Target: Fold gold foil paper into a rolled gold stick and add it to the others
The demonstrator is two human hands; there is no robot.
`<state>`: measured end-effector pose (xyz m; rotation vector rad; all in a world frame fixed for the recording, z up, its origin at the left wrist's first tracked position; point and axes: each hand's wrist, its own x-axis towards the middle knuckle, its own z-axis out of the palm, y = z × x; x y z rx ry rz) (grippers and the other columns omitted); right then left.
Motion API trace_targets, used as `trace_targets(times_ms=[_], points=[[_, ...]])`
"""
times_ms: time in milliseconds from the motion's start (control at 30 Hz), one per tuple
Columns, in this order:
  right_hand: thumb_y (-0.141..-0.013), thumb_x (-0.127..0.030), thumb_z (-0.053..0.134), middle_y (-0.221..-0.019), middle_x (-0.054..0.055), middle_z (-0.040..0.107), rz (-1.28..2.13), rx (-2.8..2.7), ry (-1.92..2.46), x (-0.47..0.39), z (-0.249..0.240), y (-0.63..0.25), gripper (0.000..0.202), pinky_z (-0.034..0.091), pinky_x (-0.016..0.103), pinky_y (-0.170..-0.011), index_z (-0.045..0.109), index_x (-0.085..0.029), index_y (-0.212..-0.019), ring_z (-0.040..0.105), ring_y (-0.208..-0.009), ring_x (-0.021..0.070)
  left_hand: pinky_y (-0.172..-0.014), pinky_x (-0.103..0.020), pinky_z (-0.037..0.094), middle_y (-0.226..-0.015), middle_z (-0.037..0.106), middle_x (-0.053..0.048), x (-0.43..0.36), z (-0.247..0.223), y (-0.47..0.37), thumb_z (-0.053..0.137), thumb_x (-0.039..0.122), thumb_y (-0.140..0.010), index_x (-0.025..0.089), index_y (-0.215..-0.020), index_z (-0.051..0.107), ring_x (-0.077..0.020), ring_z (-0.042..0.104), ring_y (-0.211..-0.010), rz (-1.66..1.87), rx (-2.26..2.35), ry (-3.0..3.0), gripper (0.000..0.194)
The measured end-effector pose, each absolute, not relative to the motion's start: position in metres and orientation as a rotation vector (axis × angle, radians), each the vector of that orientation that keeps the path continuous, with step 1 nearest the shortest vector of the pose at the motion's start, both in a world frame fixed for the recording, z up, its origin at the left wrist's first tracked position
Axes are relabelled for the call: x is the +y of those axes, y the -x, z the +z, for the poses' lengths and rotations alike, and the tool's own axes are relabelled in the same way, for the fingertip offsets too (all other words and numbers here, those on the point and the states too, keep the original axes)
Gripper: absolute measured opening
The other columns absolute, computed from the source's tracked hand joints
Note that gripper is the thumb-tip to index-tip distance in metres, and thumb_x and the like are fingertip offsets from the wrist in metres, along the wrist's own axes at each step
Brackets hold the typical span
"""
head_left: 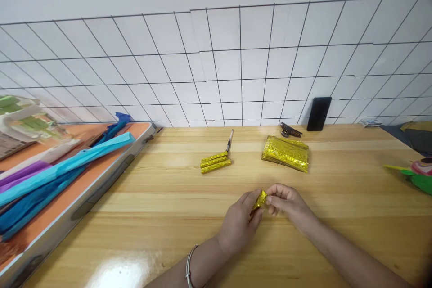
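My left hand [240, 219] is closed around a small roll of shiny gold foil paper [260, 200], which slants up to the right above the table. Thumb and forefinger of my right hand [286, 202] pinch the roll's upper right end. Part of the roll is hidden by my left fingers. Farther back lie several finished-looking gold foil rolls [216, 163] side by side, with a pen [230, 141] touching or just behind them. To their right is a stack of flat gold foil sheets [285, 153].
Behind the stack lies a dark hair clip [290, 130], and a black phone [319, 114] leans on the tiled wall. At left, an orange-topped case [141, 132] carries blue crepe paper [70, 168] and a white basket [20, 117]. Colourful craft pieces [418, 175] sit at the right edge.
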<state>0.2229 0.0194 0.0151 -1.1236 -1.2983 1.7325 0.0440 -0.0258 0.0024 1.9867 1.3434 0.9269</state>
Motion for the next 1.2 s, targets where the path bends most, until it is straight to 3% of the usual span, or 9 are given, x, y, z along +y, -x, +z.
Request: trace_targets(times_ms=[233,500,800,1200], points=[[-0.069,-0.048,0.069,-0.073,0.000,0.061,1.690,-1.452,1.089,0.0210,0.0171,-0.2213,0.036,0.042,0.023,-0.052,0.062,-0.016,-0.085,0.051,-0.054,0.0080,-0.089,-0.031,0.048,-0.113,0.061,-0.007,-0.0225,0.0012,-0.0446,0.052,0.014,-0.082,0.021,-0.126,0.048,-0.0178,0.058,-0.101,1.023,1.323,-1.926,0.045],[-0.072,-0.051,0.065,-0.067,-0.002,0.058,1.627,-1.458,1.091,0.0225,0.0134,-0.2229,0.036,0.042,0.024,-0.053,0.060,-0.017,-0.083,0.052,-0.054,0.0093,-0.083,-0.030,0.050,-0.104,0.065,-0.008,-0.0212,0.0023,-0.0444,0.054,0.015,-0.081,0.017,-0.124,0.051,-0.0176,0.061,-0.093,1.037,1.331,-1.867,0.042],[-0.070,-0.048,0.066,-0.058,-0.004,0.056,1.598,-1.475,1.188,0.0217,0.0157,-0.2214,0.032,0.042,0.023,-0.051,0.058,-0.017,-0.071,0.051,-0.050,0.0095,-0.083,-0.030,0.050,-0.104,0.064,-0.008,-0.0213,0.0054,-0.0449,0.047,0.018,-0.087,0.018,-0.122,0.052,-0.0171,0.060,-0.092,1.023,1.325,-1.898,0.034],[-0.071,-0.042,0.065,-0.051,-0.004,0.056,1.585,-1.503,1.265,0.0237,0.0104,-0.2231,0.026,0.043,0.023,-0.046,0.058,-0.017,-0.069,0.051,-0.046,0.0096,-0.084,-0.031,0.050,-0.109,0.063,-0.008,-0.0235,0.0020,-0.0455,0.045,0.020,-0.090,0.019,-0.125,0.049,-0.0184,0.060,-0.097,0.982,1.354,-2.028,0.035]])
